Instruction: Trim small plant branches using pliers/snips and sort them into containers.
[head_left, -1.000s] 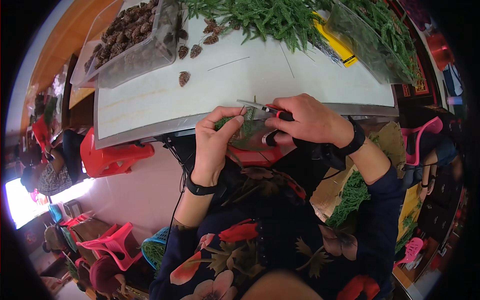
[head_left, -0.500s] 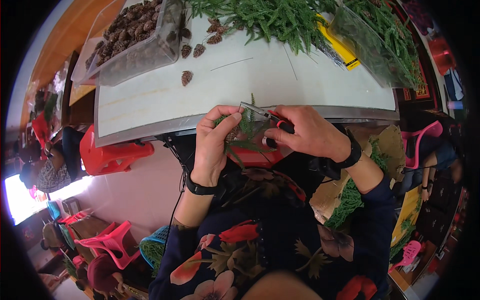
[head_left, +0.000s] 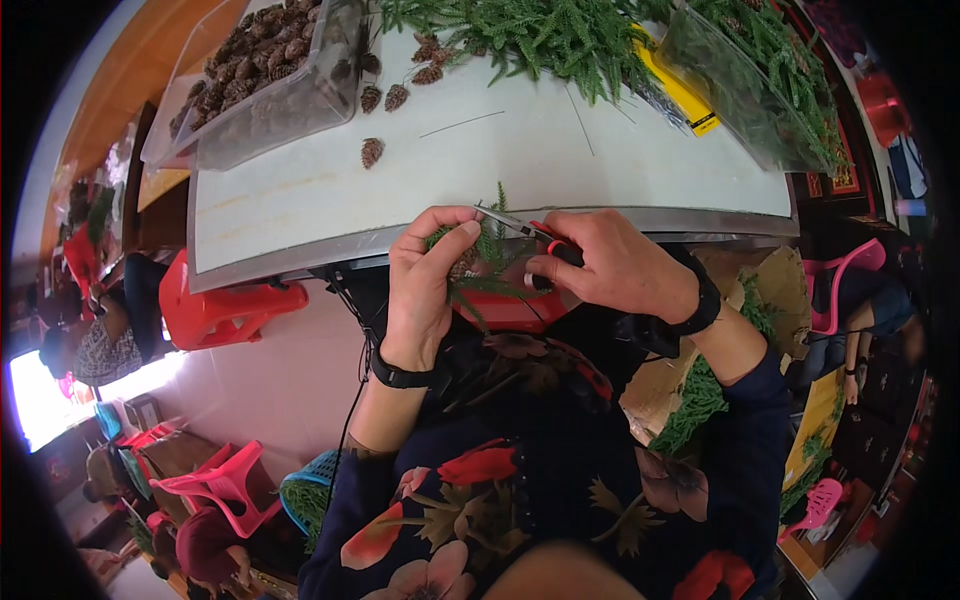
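Hands (head_left: 625, 265), two, hold greenery (head_left: 489, 248) and one pair of pliers (head_left: 540, 234).

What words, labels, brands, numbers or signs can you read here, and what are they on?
None are readable.
Yellow strip on the table: small dark marks near its lower end, too small to read.
Dark panel with red and gold at the right: gold marks, too small and blurred to read.
Pliers in the right hand: no lettering that I can make out.
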